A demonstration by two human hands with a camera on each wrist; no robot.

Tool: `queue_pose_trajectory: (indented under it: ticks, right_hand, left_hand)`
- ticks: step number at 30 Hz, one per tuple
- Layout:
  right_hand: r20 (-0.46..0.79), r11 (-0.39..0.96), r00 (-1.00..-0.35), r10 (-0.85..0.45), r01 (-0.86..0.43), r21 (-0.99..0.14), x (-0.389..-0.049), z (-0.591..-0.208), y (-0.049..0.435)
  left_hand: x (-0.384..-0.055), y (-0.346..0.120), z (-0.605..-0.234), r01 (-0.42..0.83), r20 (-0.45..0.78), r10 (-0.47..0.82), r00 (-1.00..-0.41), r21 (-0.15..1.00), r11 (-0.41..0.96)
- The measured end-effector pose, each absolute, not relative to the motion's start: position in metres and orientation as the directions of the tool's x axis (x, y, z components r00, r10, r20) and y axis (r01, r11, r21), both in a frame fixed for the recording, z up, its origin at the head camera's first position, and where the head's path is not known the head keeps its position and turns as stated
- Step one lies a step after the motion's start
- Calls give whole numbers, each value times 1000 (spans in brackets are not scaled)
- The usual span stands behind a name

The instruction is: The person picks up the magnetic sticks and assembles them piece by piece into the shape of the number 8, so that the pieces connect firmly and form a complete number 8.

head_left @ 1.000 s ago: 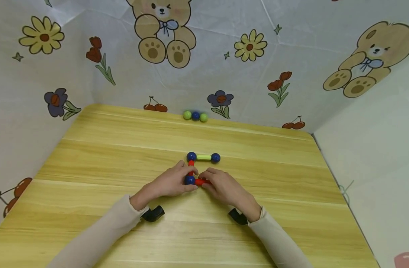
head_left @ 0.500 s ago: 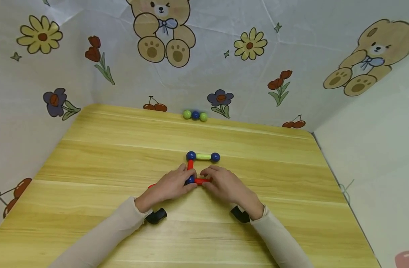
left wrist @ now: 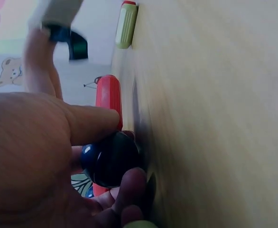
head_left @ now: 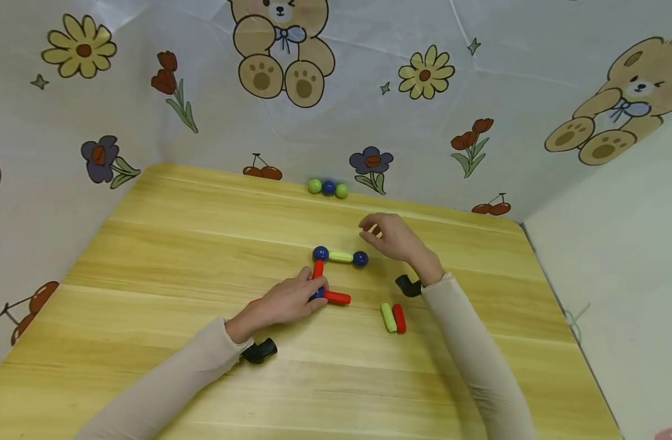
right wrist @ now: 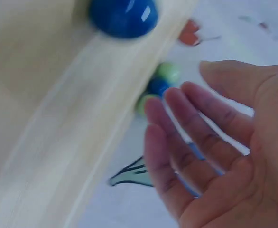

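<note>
With thumb and fingers, my left hand (head_left: 289,297) holds a blue ball (left wrist: 110,159) low at the wooden table. From that ball one red rod (head_left: 337,297) points right, and another red rod (head_left: 317,269) runs back to a second blue ball (head_left: 321,253). A yellow-green rod (head_left: 341,257) links this one to a third blue ball (head_left: 360,259). My right hand (head_left: 393,237) hovers beyond the third ball, fingers loosely bent and holding nothing. The right wrist view shows its bare palm (right wrist: 219,190).
A loose yellow-green rod (head_left: 388,318) and a red rod (head_left: 399,318) lie side by side at the right. Along the back edge sit two green balls (head_left: 314,186) with a blue ball (head_left: 328,187) between them. A red piece (head_left: 253,301) peeks out behind my left wrist.
My right hand has let go of the right-pointing red rod and moved back and to the right, uncovering the two loose rods. My left hand stays at the corner ball.
</note>
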State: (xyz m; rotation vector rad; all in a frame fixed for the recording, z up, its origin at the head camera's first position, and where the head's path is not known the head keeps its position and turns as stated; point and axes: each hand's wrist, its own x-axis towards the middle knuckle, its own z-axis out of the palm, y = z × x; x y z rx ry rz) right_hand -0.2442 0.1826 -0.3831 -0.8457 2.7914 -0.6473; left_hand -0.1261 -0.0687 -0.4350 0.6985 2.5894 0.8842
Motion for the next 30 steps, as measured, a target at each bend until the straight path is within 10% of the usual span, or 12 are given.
queue_pose_trajectory:
  ticks: [14, 30]
  right_hand:
    - [-114, 786, -851, -512, -411, -462, -345, -392, 159]
    - [-102, 767, -854, -510, -398, -504, -362, -415, 140]
  left_hand:
    - [-126, -68, -436, 336, -173, 551, -816, 635, 696]
    - [-128, -71, -437, 354, -149, 566, -811, 645, 677]
